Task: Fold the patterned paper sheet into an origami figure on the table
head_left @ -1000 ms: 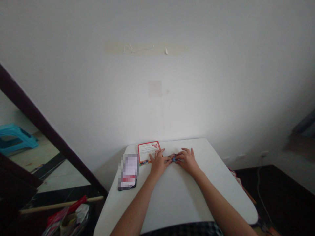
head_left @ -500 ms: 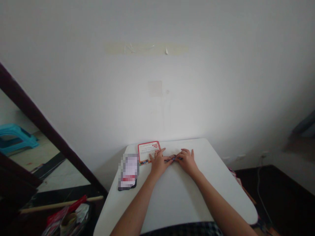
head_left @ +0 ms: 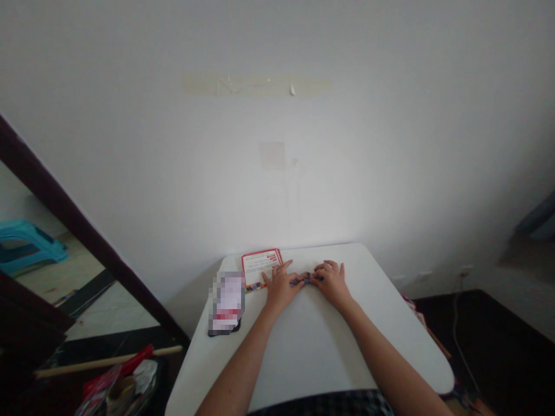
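Observation:
A small, thin strip [head_left: 307, 278] with a dark bluish pattern lies between my two hands, low over the table. My left hand [head_left: 280, 290] pinches its left end with thumb and finger, while the other fingers extend over a printed card. At the strip's right end, my right hand [head_left: 335, 285] grips it with bent fingers. The fingertips cover both ends, and the strip's kind is too small to make out. The printed card [head_left: 256, 264], white with a red border and a colourful lower edge, lies just left of my left hand.
The white table [head_left: 312, 341] stands against a wall [head_left: 368, 144]. A pixelated phone-like object [head_left: 228, 303] lies on its left side. Left of the table are a dark-framed mirror [head_left: 87, 208] and, on the floor, a bag of rubbish [head_left: 130, 381]. A cable [head_left: 456, 323] hangs at right.
My right hand has shifted slightly right and its fingers have curled more, showing a little more of the strip. My left hand stays almost still.

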The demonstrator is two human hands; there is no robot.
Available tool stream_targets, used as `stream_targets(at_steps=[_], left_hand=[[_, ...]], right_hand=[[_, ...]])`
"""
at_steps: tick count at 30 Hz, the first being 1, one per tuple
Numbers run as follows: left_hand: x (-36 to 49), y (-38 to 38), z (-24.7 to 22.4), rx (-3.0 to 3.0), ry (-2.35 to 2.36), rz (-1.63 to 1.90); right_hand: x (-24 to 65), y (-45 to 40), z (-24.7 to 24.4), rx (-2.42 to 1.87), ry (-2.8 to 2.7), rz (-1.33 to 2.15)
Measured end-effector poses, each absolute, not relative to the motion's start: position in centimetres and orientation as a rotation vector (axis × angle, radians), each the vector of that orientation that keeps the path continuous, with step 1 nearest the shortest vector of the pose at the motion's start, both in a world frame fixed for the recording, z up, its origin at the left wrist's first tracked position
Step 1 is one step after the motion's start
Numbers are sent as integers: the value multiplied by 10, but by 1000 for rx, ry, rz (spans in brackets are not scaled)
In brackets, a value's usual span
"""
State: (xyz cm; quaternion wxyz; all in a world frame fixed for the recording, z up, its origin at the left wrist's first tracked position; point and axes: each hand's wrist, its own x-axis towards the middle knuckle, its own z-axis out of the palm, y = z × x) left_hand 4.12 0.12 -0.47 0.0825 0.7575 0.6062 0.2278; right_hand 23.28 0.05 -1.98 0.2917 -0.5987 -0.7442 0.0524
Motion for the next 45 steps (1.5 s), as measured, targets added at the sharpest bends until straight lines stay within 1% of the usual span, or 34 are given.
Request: stream_targets(at_steps=[9, 21, 38, 45], left_hand=[[43, 0, -1, 2304, 1838, 675], [45, 2, -1, 2256, 1859, 651], [48, 1, 3, 2230, 1909, 557], [50, 0, 0, 2267, 1920, 550]], right_hand=[[228, 0, -18, -1671, -1959, 163], [227, 4, -20, -1668, -1896, 205], [222, 3, -4, -1796, -1933, 286], [222, 1, -4, -1767, -2018, 158]])
